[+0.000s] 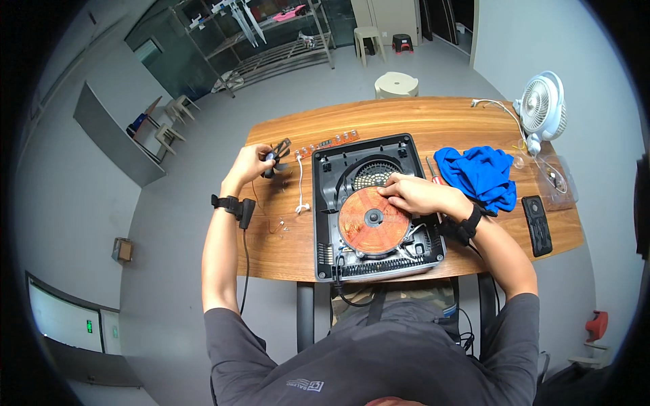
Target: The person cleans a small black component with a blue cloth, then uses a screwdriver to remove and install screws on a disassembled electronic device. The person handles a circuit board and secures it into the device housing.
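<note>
An opened black induction cooker housing (323, 230) lies on the wooden table in front of me. Inside it sits a round copper coil (359, 216) with a dark centre, covering much of the lower interior. My right hand (414, 194) reaches in from the right, its curled fingers gripping the coil's upper right edge. Beyond that edge is a round vent grille (372, 174) in the housing. At the table's left side my left hand (250, 164) pinches a small black cooling fan (279, 159), held apart from the housing. A thin cable hangs below the fan.
A narrow circuit board (328, 143) lies behind the housing, a white cable (300, 186) and small loose parts to its left. On the right are a screwdriver (435, 174), a blue cloth (477, 177), a black case (537, 225), a clear plastic box (556, 183) and a white desk fan (542, 105).
</note>
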### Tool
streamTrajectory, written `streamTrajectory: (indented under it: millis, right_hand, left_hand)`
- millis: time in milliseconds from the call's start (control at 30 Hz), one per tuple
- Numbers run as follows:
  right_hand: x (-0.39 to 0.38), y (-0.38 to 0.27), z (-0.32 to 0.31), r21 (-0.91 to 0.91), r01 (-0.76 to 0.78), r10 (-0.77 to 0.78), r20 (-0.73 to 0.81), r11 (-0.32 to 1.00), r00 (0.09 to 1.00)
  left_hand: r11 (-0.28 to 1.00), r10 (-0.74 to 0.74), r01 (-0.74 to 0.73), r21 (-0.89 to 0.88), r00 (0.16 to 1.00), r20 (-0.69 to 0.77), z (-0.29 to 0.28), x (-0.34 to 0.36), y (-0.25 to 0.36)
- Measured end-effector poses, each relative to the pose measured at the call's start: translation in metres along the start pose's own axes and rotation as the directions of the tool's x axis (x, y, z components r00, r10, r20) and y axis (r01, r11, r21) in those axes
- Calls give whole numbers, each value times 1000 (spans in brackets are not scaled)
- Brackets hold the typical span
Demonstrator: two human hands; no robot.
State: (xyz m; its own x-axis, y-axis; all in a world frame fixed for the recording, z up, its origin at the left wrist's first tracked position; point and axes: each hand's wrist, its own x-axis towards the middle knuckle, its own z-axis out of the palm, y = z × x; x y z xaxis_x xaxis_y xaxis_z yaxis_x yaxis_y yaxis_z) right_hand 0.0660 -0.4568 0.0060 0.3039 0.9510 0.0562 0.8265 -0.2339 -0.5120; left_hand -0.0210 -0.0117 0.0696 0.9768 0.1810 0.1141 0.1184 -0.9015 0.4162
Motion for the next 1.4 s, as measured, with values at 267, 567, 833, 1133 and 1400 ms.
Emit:
streamTrajectory:
  millis: [267, 567, 833, 1133, 1400]
  right_hand:
    - [0, 5, 4, 34, 27, -25, -65, 999, 998]
    - [-2, 1, 0, 28, 15, -14, -31, 999, 999]
    - [-5, 0, -29, 34, 90, -92, 64, 995, 994]
    - [-66, 48, -92, -87, -370, 337, -260, 925, 905]
    - [-86, 72, -62, -322, -653, 586, -287, 686, 758]
  left_hand:
    - [977, 55, -72, -202, 994, -90, -41, -14, 46]
    - [971, 158, -166, -173, 986, -54, -73, -27, 89]
    - [639, 183, -133, -758, 983, -18, -48, -20, 140]
    - [743, 344, -153, -651, 922, 176, 17, -12, 244]
    - [520, 342, 38, -854, 906, 249, 59, 10, 255]
